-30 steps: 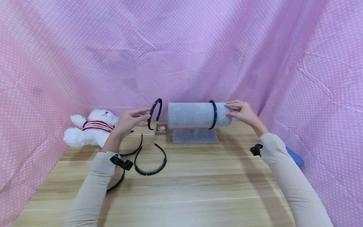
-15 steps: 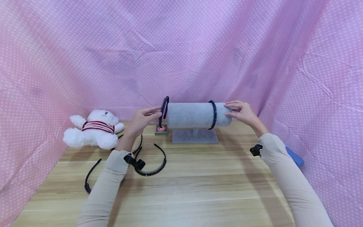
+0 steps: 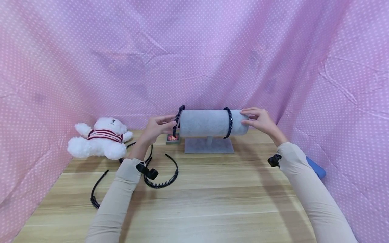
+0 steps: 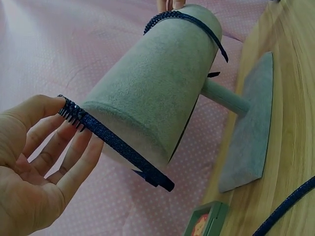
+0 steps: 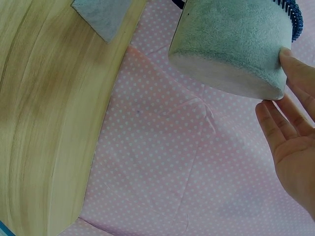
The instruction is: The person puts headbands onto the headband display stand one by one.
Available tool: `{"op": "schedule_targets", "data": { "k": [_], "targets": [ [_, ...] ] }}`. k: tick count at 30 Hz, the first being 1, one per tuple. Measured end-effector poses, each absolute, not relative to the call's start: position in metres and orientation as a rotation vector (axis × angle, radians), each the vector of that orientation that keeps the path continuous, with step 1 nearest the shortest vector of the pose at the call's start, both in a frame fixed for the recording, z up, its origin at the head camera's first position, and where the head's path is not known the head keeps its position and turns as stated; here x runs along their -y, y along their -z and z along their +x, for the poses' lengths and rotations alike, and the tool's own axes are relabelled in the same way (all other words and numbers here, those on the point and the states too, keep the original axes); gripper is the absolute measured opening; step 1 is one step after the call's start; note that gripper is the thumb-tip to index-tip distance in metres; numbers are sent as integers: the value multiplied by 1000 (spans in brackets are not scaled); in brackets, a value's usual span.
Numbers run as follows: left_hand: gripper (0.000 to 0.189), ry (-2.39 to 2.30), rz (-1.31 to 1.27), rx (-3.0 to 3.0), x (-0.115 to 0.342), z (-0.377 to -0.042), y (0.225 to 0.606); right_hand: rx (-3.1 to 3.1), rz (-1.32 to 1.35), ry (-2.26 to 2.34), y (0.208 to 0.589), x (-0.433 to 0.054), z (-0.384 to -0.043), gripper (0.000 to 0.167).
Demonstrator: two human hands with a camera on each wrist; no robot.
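A dark toothed headband (image 3: 177,123) is pinched by my left hand (image 3: 156,130), thumb on its outer side. In the left wrist view the headband (image 4: 115,140) lies across the left end of a grey plush headband stand (image 3: 202,123); how far it is over the roll is hard to tell. Near the roll's right end sits a second headband (image 3: 228,122), wrapped around it. With thumb and fingertips, my right hand (image 3: 261,119) holds the rim of that right end, as the right wrist view also shows.
Several toothed headbands, including one (image 3: 161,185) in front of my left arm, lie on the wooden table (image 3: 212,202). At back left lies a white plush toy (image 3: 104,135). A small green box (image 3: 172,140) sits beside the stand's base; a blue object (image 3: 316,167) is at far right.
My left hand has moved right, bringing the headband from apart from the stand to the roll's left end, where it now tilts. My right hand has stayed in place.
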State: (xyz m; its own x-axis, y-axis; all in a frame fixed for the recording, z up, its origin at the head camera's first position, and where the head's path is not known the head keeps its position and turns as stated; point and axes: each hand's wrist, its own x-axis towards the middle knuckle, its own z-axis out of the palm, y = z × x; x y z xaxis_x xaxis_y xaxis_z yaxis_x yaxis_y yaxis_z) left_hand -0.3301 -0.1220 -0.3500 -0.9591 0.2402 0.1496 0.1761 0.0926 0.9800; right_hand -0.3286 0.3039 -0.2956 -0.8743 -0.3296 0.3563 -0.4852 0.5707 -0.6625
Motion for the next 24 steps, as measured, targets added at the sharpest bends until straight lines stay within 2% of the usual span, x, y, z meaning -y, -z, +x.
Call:
{"op": "schedule_targets", "data": {
  "k": [24],
  "targets": [
    [43, -2043, 411, -2274, 111, -328, 357, 2626, 671, -1189, 294, -304, -328, 40]
  ]
}}
